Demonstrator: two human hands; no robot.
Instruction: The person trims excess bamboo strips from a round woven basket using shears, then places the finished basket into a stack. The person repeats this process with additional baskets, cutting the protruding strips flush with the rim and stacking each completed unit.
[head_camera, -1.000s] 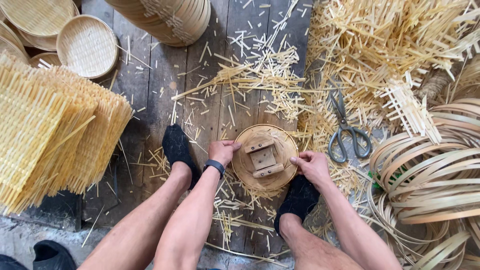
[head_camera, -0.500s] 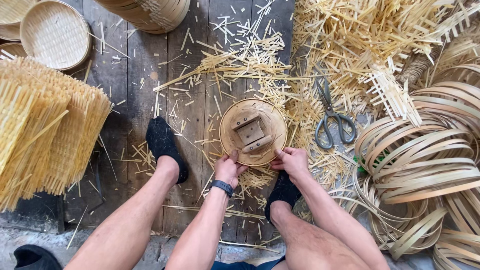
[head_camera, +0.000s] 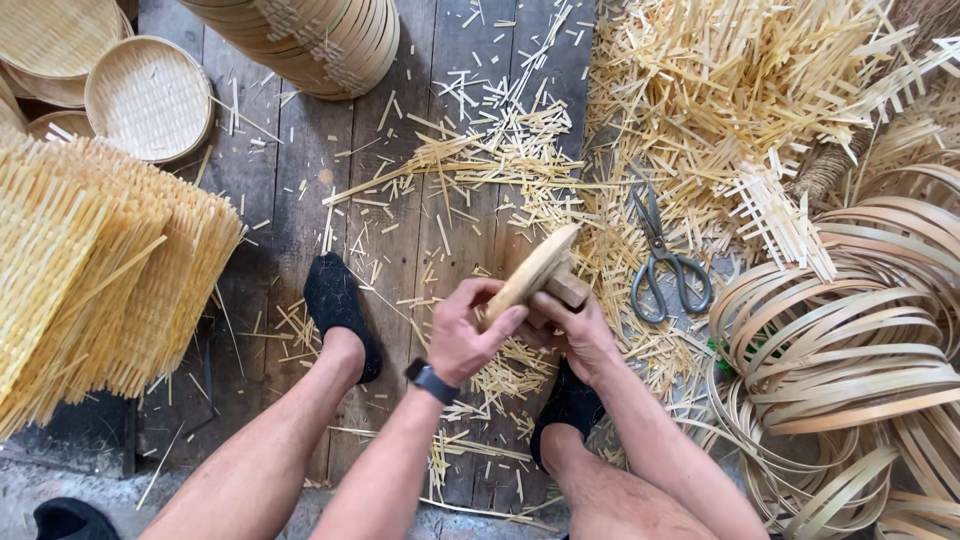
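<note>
A round wooden disc (head_camera: 532, 270) with a small wooden block (head_camera: 567, 289) fixed to one face is lifted off the floor and tilted on edge. My left hand (head_camera: 465, 333), with a dark watch at the wrist, grips its lower rim from the left. My right hand (head_camera: 580, 335) holds it from underneath, by the block. Both hands are above my black-socked feet (head_camera: 340, 310) on the plank floor (head_camera: 420, 230).
Grey scissors (head_camera: 662, 262) lie right of the disc among bamboo strip offcuts (head_camera: 720, 90). Coiled bamboo hoops (head_camera: 850, 350) fill the right side. Woven mats (head_camera: 90, 270) are stacked at the left, round woven trays (head_camera: 148, 98) at top left, stacked rims (head_camera: 320, 40) at top centre.
The disc lay flat on the floor between my feet; both hands have now lifted it and tipped it on edge.
</note>
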